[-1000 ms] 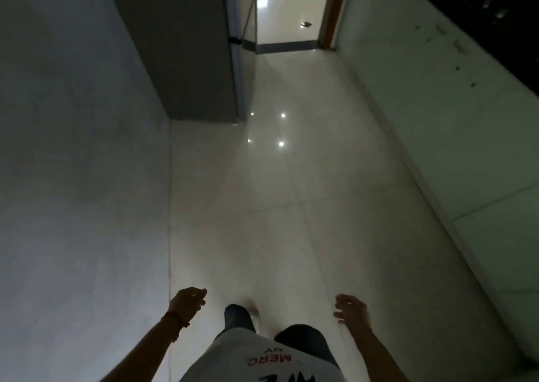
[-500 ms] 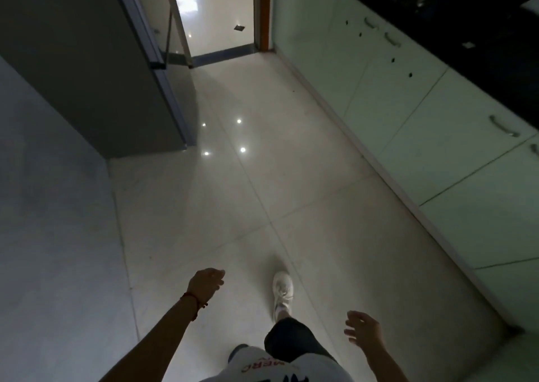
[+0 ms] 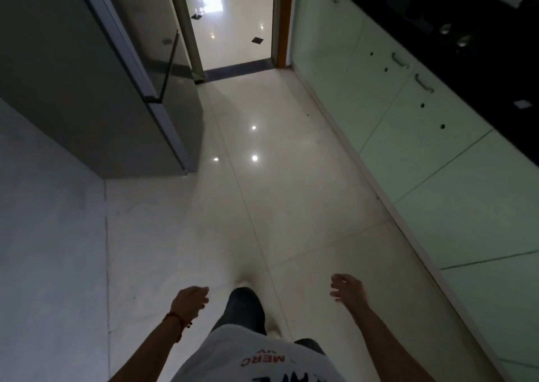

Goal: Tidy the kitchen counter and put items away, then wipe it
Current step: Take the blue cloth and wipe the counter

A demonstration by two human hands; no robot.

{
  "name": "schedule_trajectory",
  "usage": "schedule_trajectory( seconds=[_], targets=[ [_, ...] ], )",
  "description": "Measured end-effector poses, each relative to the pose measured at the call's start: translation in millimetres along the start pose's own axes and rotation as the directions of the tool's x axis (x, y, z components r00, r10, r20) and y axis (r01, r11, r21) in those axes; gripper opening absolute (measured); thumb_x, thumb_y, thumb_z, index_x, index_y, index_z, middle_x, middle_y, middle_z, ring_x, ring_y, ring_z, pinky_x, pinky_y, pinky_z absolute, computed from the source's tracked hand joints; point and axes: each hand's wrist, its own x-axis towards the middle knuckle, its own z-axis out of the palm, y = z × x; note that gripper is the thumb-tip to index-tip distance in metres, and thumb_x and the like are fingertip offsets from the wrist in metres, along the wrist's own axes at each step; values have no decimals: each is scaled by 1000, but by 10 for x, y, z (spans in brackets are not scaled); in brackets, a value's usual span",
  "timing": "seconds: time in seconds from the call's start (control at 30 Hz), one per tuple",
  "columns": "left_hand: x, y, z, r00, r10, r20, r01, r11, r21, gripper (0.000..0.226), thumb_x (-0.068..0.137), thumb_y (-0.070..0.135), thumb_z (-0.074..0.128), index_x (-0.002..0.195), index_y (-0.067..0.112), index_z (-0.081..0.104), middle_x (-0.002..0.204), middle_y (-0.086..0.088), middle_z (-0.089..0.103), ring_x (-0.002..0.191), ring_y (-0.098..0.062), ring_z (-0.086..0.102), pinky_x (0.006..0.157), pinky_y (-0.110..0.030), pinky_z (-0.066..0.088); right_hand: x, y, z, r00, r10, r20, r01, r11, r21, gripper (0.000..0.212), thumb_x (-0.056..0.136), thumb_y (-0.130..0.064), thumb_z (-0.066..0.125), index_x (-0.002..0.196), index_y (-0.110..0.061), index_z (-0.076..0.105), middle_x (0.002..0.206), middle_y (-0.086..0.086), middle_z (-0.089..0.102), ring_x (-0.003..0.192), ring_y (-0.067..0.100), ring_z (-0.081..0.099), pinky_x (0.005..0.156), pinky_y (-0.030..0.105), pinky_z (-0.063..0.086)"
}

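both hands were empty here. the left hand (image 3: 189, 301) was loosely curled with a red thread round the wrist, and the right hand (image 3: 348, 292) hung with its fingers (image 3: 338, 278) spread, gripping nothing. they looked placed like that just for walking, arms out low over the pale tiled floor (image 3: 291, 206). my guess is the tidying hadn't properly started, or this was a trip between steps. the counter (image 3: 466, 40), the thing to clear and wipe, ran dark along the right above pale green cabinets (image 3: 423, 154), with a couple of shiny bits on it too dim to name. a grey fridge (image 3: 87, 90) stood on the left, near the doorway (image 3: 233, 31). only writing i could read was red "merc" upside down on the white shirt (image 3: 253, 361).
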Motion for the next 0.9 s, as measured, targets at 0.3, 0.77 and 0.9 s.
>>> schedule_trajectory(
  seconds=[0.3, 0.77, 0.9],
  targets=[
    [1207, 1547, -62, 999, -36, 5, 36, 999, 1, 30, 92, 15, 51, 107, -10, 58, 94, -17, 60, 86, -28, 52, 64, -29, 39, 1350, -1284, 255, 999, 27, -27, -29, 999, -43, 15, 89, -7, 55, 99, 3, 62, 74, 15, 57, 54, 22, 52, 53, 26, 37],
    [2868, 5241, 365, 966, 234, 108, -246, 962, 119, 28, 92, 16, 50, 105, -6, 61, 94, -13, 61, 87, -25, 54, 61, -26, 41, 3011, -3110, 185, 979, 161, -128, -153, 986, 70, 13, 90, -10, 55, 96, 0, 61, 84, 19, 60, 56, 24, 54, 53, 26, 38],
    [3311, 5900, 563, 973, 215, 84, -224, 967, 122, 28, 93, 15, 49, 106, -7, 60, 94, -14, 60, 87, -26, 54, 66, -29, 41, 3691, -3761, 64, 981, 158, -116, -150, 986, 70, 12, 90, -9, 54, 94, 0, 61, 83, 18, 60, 54, 22, 54, 52, 26, 37]
  ],
)
